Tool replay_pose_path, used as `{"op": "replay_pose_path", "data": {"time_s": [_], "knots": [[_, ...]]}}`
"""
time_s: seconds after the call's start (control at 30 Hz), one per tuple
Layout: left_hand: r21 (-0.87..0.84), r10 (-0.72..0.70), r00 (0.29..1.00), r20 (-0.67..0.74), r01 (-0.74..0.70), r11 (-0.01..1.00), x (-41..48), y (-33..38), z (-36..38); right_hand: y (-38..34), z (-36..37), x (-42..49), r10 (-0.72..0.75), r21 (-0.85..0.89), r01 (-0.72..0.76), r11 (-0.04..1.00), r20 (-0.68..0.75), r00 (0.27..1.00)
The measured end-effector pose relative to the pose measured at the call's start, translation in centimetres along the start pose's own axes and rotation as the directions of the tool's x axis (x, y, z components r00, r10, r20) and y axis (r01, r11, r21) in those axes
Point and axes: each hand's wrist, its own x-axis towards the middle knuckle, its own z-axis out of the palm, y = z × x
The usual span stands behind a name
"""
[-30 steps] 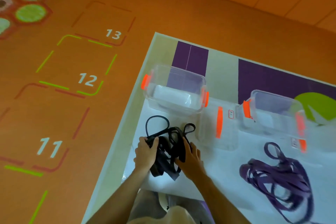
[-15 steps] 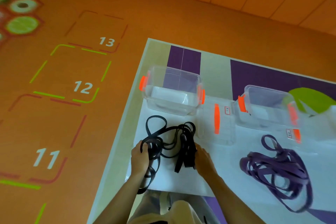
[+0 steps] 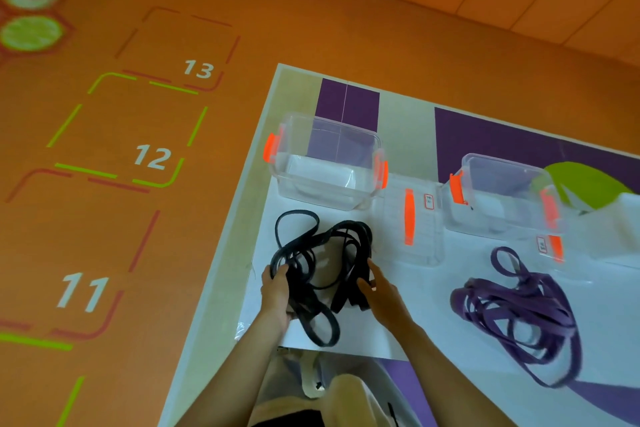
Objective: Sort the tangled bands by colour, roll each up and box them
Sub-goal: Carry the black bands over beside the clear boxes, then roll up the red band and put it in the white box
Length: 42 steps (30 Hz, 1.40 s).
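Near-left corner of desk (image 3: 298, 94), on the white sheet (image 3: 426, 305): black bands (image 3: 323, 253) lie as one loose tangle, with loops fanned to the far side and one long loop trailing over the sheet's near edge.

Left hand (image 3: 277, 293) grips the left side of the tangle, fingers curled round several strands. Right hand (image 3: 382, 293) is at the right side. It appears to pinch a bunch of strands between thumb and fingers, though the bands hide part of the grip, so I am not certain.

Purple bands (image 3: 519, 314) sit in a separate heap, well apart to the right and touched by neither hand. Judged: colour sorting is done and rolling has not started. Left box (image 3: 322, 196) and right box (image 3: 498, 218) are both open with no bands inside. A lid (image 3: 408, 215) lies flat between them.

Step in hand: straightening the black tangle before rolling. The next move calls for finding one free loop, drawing it clear of the others, and laying it flat enough to wind.

Edges and room:
- The left box stands just beyond the far loops, and the lid is close on the right.
- The left edge of the desk is near the left hand, with orange floor (image 3: 138, 236) below it.
- The trailing loop could slip off the near edge.
- The best open room is the bare sheet between the two heaps.
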Motion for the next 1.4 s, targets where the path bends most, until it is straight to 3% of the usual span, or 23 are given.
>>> {"op": "replay_pose_path", "data": {"time_s": [0.1, 0.2, 0.33, 0.43, 0.53, 0.6, 0.67, 0.73, 0.83, 1.07, 1.2, 1.4], "knots": [[0.071, 0.070, 0.998, -0.002, -0.069, 0.995, -0.8, 0.1, 0.1, 0.3, -0.8, 0.1, -0.032, -0.068, 0.030, 0.997, -0.032, 0.999], [0.397, 0.297, 0.954, -0.046, -0.255, 0.882, -1.2, -0.6, -0.6, 0.3, -1.3, -0.5, -0.058, -0.181, 0.041, 0.983, -0.086, 0.995], [0.730, 0.491, 0.869, 0.062, -0.375, 0.572, -2.4, -1.4, -0.6, 0.2, -1.4, -1.2, -0.118, -0.311, 0.079, 0.947, -0.109, 0.987], [0.840, 0.646, 0.742, 0.178, -0.457, 0.294, -3.1, -2.0, -0.2, 0.3, -1.8, -1.9, -0.202, -0.366, 0.141, 0.920, -0.134, 0.970], [0.897, 0.652, 0.690, 0.315, -0.440, 0.033, -3.9, -2.0, 0.8, 1.5, -2.8, -2.9, -0.258, -0.363, 0.183, 0.914, -0.171, 0.951], [0.878, 0.618, 0.648, 0.444, -0.452, -0.156, -4.7, -1.9, 1.8, 3.2, -3.8, -3.8, -0.281, -0.360, 0.198, 0.912, -0.196, 0.939], [0.807, 0.591, 0.556, 0.585, -0.475, -0.351, -5.7, -2.1, 3.4, 5.4, -5.0, -5.0, -0.290, -0.354, 0.196, 0.915, -0.236, 0.928], [0.747, 0.545, 0.513, 0.664, -0.476, -0.464, -7.3, -2.5, 5.9, 7.8, -6.5, -6.5, -0.272, -0.314, 0.177, 0.933, -0.292, 0.917], [0.673, 0.459, 0.495, 0.738, -0.488, -0.557, -10.5, -4.3, 10.6, 11.8, -9.4, -9.4, -0.237, -0.265, 0.139, 0.954, -0.388, 0.891], [0.365, 0.263, 0.259, 0.929, -0.537, -0.760, -16.3, -12.6, 23.1, 25.6, -17.3, -17.7, -0.183, -0.228, 0.042, 0.973, -0.644, 0.743], [0.207, 0.148, 0.151, 0.977, -0.533, -0.820, -21.2, -18.2, 31.1, 33.6, -21.0, -22.7, -0.115, -0.217, -0.070, 0.974, -0.732, 0.671], [0.057, 0.026, 0.065, 0.998, -0.531, -0.846, -26.7, -27.0, 42.6, 43.5, -26.4, -27.7, 0.051, -0.112, -0.227, 0.967, -0.795, 0.605]]}}
